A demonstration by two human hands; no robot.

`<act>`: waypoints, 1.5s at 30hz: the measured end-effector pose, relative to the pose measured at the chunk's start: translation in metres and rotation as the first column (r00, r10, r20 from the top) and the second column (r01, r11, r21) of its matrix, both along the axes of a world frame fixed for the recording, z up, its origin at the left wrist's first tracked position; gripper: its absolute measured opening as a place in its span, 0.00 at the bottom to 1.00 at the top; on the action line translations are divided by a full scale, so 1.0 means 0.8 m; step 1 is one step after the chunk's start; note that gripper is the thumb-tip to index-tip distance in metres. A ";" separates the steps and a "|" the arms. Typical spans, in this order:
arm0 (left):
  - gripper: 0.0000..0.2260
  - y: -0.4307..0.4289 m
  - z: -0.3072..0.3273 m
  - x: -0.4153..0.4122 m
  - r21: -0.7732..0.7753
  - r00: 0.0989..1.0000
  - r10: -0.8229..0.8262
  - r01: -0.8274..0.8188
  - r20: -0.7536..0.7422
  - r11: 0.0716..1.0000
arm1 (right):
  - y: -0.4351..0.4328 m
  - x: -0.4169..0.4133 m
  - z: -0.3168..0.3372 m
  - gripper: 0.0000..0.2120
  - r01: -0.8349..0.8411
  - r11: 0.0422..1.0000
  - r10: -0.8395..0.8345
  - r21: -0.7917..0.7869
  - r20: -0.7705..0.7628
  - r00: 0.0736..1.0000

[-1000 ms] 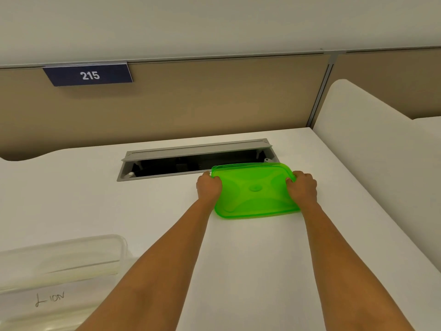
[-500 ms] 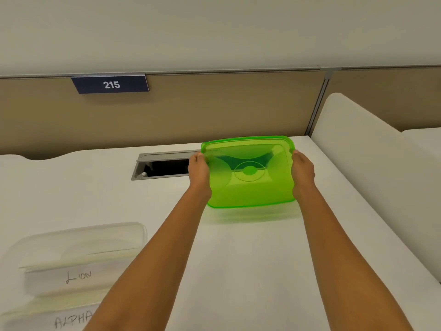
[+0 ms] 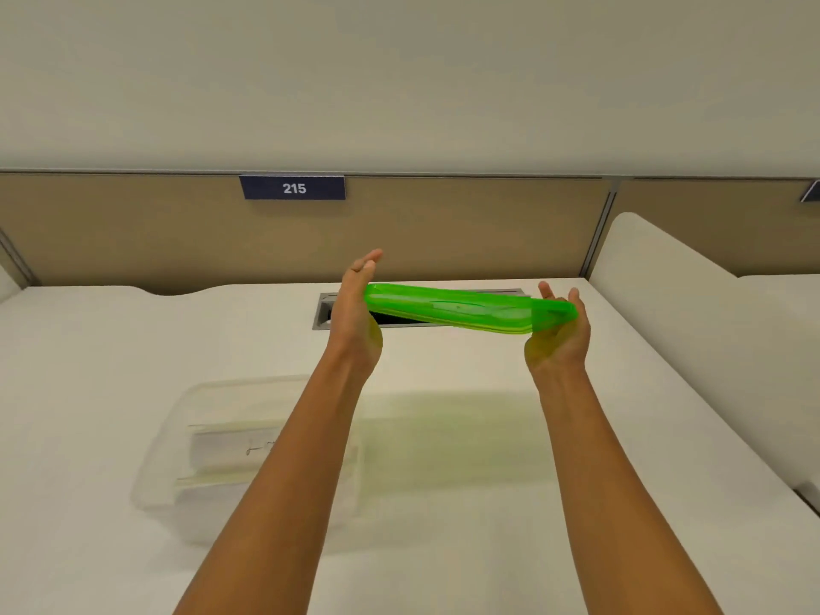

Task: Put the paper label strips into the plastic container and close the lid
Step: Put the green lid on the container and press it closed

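Note:
A translucent green lid (image 3: 466, 309) hangs in the air above the white desk, seen nearly edge-on and tilted slightly down to the right. My left hand (image 3: 355, 312) presses its left end and my right hand (image 3: 560, 330) cups its right end, fingers stretched out. Below and to the left stands the clear plastic container (image 3: 177, 486), without a lid, partly hidden by my left forearm. White paper label strips (image 3: 226, 454) lie inside it, one with handwriting.
A grey cable slot (image 3: 326, 310) is sunk into the desk (image 3: 443, 481) behind the lid. A beige partition with a blue "215" sign (image 3: 293, 187) runs along the back. A white rounded divider (image 3: 656, 268) borders the desk on the right.
Both hands have lifted the green lid off the desk and turned it from face-up to nearly flat and edge-on. The view has shifted left, so the container sits nearer the middle.

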State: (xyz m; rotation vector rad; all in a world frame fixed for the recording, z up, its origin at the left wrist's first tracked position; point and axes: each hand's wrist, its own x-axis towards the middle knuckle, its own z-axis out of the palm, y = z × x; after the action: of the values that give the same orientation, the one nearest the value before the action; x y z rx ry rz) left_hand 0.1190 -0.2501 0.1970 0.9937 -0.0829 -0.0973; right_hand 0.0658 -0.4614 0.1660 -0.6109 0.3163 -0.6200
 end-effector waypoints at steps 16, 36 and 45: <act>0.27 0.223 -0.033 -0.076 -0.304 0.982 -0.084 0.030 -0.167 0.952 | 0.189 -0.059 -0.015 0.14 -0.405 0.871 0.311 -0.279 -0.325 0.893; 0.26 0.323 -0.107 -0.086 0.596 0.989 0.127 -0.059 -0.072 0.801 | 0.275 -0.046 -0.074 0.20 -0.480 0.565 0.058 -0.671 -0.549 0.834; 0.23 0.314 -0.129 -0.070 0.679 0.985 0.159 -0.076 -0.060 0.730 | 0.268 -0.035 -0.091 0.20 -0.545 0.466 0.041 -0.697 -0.598 0.800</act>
State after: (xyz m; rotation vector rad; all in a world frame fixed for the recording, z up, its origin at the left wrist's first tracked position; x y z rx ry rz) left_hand 0.0627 0.0009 0.0937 1.7277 0.1374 -0.0667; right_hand 0.0377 -0.2472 0.0935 -1.8052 0.3693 -0.1867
